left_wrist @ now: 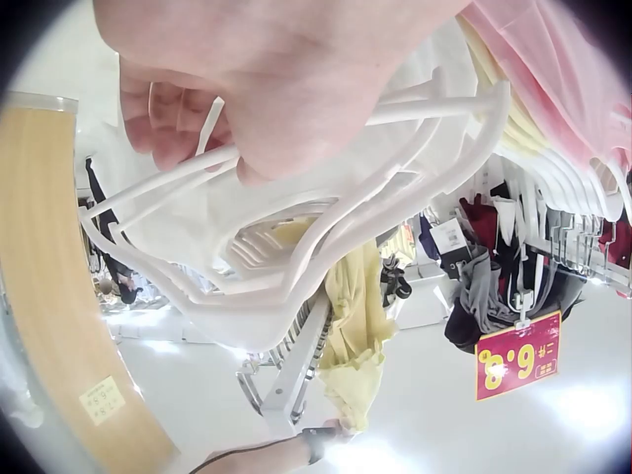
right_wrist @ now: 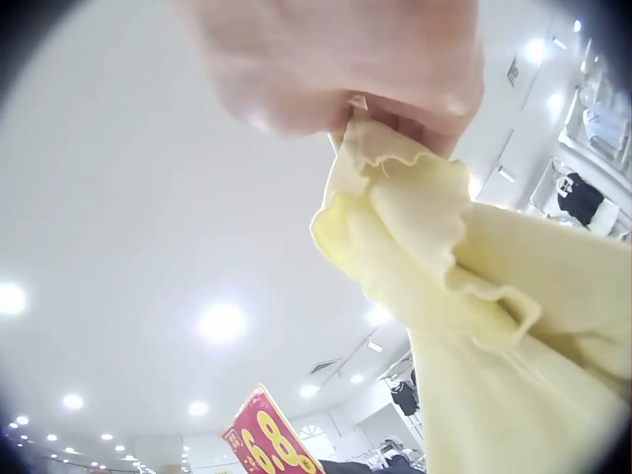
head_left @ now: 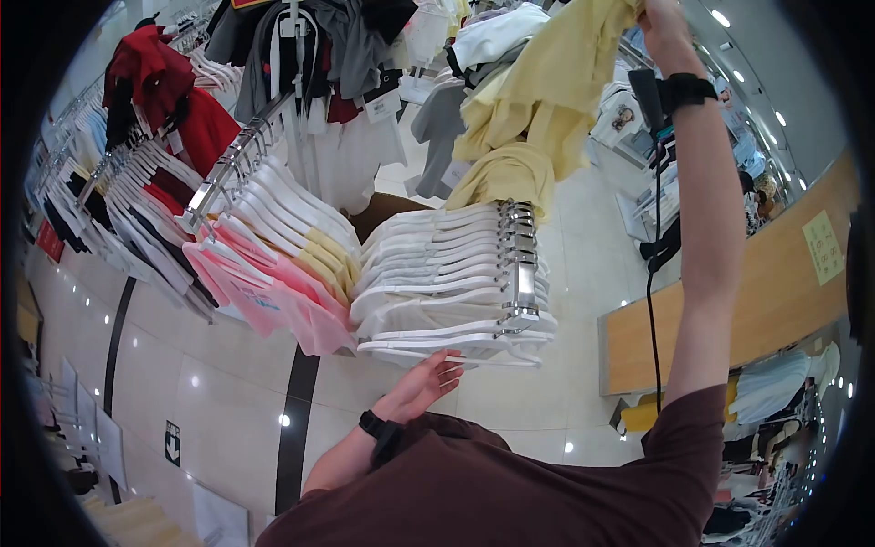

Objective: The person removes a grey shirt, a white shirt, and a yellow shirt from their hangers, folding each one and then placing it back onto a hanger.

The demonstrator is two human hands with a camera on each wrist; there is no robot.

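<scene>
In the head view my right hand (head_left: pixel 665 35), raised high at the upper right, grips a pale yellow garment (head_left: pixel 570 64). Its ruffled edge hangs below the curled fingers in the right wrist view, where the yellow cloth (right_wrist: pixel 425 257) stretches to the lower right. My left hand (head_left: pixel 421 387) is low, at the near end of a row of white hangers (head_left: pixel 428 273). The left wrist view shows its fingers (left_wrist: pixel 178 123) curled at the lower bar of a white hanger (left_wrist: pixel 247 316). More yellow clothing (head_left: pixel 515 173) drapes over the far end of that row.
Pink tops (head_left: pixel 273 283) hang on the rack to the left, beside the white ones. Behind stand racks of grey, black and red clothes (head_left: pixel 173 91). A wooden counter (head_left: pixel 747 292) is on the right. A red price sign (left_wrist: pixel 518 357) hangs beyond.
</scene>
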